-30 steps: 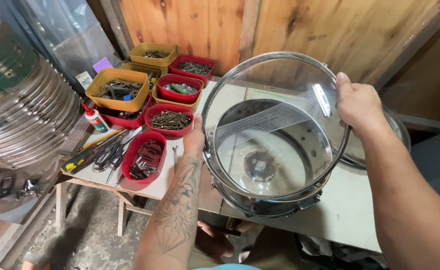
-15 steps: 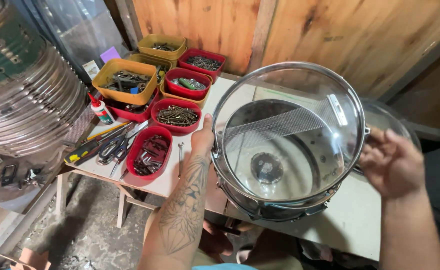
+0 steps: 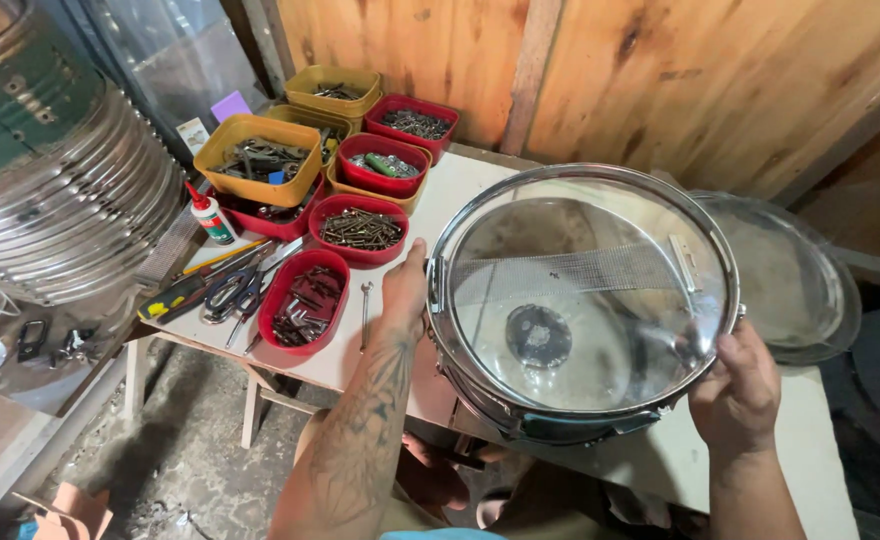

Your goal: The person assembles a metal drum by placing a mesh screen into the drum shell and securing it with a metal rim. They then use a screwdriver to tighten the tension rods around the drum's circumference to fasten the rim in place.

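A snare drum (image 3: 580,300) with a chrome rim, a clear head and a strip of snare wires across it is held tilted above the white table (image 3: 460,190). My left hand (image 3: 403,292) grips its left rim, thumb against the hoop. At the lower right rim, my right hand (image 3: 738,385) holds the hoop from below. Through the clear head I see the drum's inside and a dark round patch.
Red and yellow tubs of screws and hardware (image 3: 360,228) fill the table's left part, with scissors and pliers (image 3: 225,290) and a small glue bottle (image 3: 208,215). A second clear drum head (image 3: 800,270) lies behind. Stacked metal hoops (image 3: 50,190) stand left, a wooden wall behind.
My right hand left the drum's top right rim, swung free, and now grips its lower right rim. The drum has shifted right and lower in view.
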